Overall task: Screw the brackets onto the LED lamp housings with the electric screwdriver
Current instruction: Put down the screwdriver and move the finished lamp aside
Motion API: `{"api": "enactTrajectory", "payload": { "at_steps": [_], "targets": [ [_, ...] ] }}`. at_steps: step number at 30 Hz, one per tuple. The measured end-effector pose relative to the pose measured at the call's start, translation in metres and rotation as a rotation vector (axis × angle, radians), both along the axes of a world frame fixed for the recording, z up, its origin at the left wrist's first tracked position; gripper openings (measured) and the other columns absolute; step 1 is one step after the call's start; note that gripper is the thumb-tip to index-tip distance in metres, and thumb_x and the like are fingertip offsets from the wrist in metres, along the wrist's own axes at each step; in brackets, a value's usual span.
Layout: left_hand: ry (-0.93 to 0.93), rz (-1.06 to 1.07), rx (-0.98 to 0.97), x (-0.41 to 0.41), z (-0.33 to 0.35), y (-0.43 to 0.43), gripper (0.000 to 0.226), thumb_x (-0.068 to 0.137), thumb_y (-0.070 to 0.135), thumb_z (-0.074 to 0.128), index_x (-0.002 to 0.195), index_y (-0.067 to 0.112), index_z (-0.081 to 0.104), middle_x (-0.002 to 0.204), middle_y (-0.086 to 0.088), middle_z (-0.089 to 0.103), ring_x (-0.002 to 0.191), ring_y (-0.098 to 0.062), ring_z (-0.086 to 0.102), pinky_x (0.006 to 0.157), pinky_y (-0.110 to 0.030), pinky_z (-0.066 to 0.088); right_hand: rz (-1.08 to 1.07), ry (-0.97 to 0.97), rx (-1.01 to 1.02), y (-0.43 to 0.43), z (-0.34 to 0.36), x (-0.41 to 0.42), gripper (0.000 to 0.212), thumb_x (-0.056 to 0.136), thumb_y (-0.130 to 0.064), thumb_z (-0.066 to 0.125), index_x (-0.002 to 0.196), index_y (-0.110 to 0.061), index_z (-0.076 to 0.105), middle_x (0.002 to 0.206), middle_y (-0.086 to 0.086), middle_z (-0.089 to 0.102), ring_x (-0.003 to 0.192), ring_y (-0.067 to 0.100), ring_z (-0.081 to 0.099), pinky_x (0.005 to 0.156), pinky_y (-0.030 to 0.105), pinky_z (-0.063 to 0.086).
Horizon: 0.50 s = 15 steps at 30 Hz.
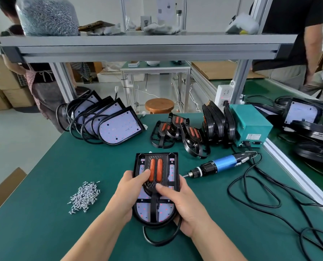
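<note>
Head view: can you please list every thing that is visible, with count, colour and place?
held housing: one, black with white LED board, table front centre
bracket: one, black with orange pads, lying on held housing
stacked housings: about four, black and white, back left
loose brackets: several, black and orange, back centre
electric screwdriver: one, blue and black, right of held housing
screws: one heap, silver, left on table
power box: one, teal, back right
table: one, green top
left hand: grips held housing's left edge, thumb on bracket
right hand: grips its right edge, thumb on bracket
</note>
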<state>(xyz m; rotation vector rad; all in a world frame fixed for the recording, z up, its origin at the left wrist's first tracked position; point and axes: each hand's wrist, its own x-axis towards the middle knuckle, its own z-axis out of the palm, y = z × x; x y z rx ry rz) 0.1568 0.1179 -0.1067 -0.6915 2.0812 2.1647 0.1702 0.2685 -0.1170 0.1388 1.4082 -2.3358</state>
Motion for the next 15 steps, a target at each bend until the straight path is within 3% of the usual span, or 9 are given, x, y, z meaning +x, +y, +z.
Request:
{"api": "enactTrajectory", "payload": {
  "at_steps": [3, 5, 7, 10, 12, 15],
  "targets": [
    [0.091, 0.018, 0.137, 0.0, -0.001, -0.003, 0.041, 0.098, 0.042, 0.06, 0.114, 0.005, 0.064, 0.106, -0.015, 0.076, 0.096, -0.031, 0.075, 0.079, -0.044, 0.059, -0.014, 0.052, 0.0, -0.003, 0.001, -0.003, 0.05, 0.086, 0.011, 0.068, 0.13, -0.01, 0.056, 0.116, 0.019, 0.073, 0.113, 0.041, 0.068, 0.101, 0.053, 0.052],
    [0.157, -0.01, 0.248, 0.0, 0.001, -0.002, 0.049, 0.102, 0.048, 0.047, 0.116, 0.007, 0.072, 0.113, -0.014, 0.075, 0.104, -0.03, 0.073, 0.083, -0.04, 0.058, -0.04, 0.118, 0.022, 0.001, 0.004, -0.005, 0.048, 0.086, 0.012, 0.068, 0.127, -0.01, 0.058, 0.116, 0.018, 0.074, 0.112, 0.039, 0.068, 0.099, 0.049, 0.055],
    [0.198, -0.047, 0.281, -0.001, 0.004, 0.001, 0.058, 0.103, 0.055, 0.037, 0.112, 0.014, 0.077, 0.117, -0.014, 0.074, 0.109, -0.028, 0.071, 0.091, -0.041, 0.055, -0.076, 0.216, 0.083, 0.008, 0.011, -0.007, 0.044, 0.086, 0.009, 0.071, 0.123, -0.014, 0.061, 0.113, 0.011, 0.076, 0.108, 0.029, 0.072, 0.09, 0.037, 0.058],
    [0.225, -0.074, 0.182, -0.002, 0.003, 0.011, 0.064, 0.103, 0.061, 0.027, 0.107, 0.024, 0.079, 0.113, -0.006, 0.076, 0.109, -0.019, 0.071, 0.099, -0.042, 0.046, -0.121, 0.374, 0.175, 0.026, 0.026, -0.008, 0.043, 0.083, -0.002, 0.077, 0.118, -0.024, 0.065, 0.111, 0.0, 0.077, 0.104, 0.016, 0.073, 0.082, 0.019, 0.055],
    [0.252, -0.122, -0.011, -0.002, 0.0, 0.019, 0.064, 0.105, 0.059, 0.021, 0.104, 0.03, 0.078, 0.106, 0.008, 0.078, 0.102, -0.004, 0.071, 0.096, -0.032, 0.044, -0.167, 0.454, 0.212, 0.042, 0.036, -0.009, 0.042, 0.084, -0.008, 0.078, 0.115, -0.033, 0.067, 0.111, -0.004, 0.076, 0.104, 0.011, 0.072, 0.082, 0.013, 0.053],
    [0.296, -0.169, -0.183, -0.005, -0.015, 0.031, 0.057, 0.108, 0.045, 0.026, 0.099, 0.02, 0.076, 0.105, 0.002, 0.076, 0.105, -0.012, 0.068, 0.094, -0.029, 0.044, -0.314, 0.527, 0.26, 0.072, 0.048, -0.011, 0.039, 0.084, -0.014, 0.079, 0.108, -0.042, 0.068, 0.112, -0.008, 0.076, 0.104, 0.008, 0.071, 0.081, 0.011, 0.051]
  ]
}}
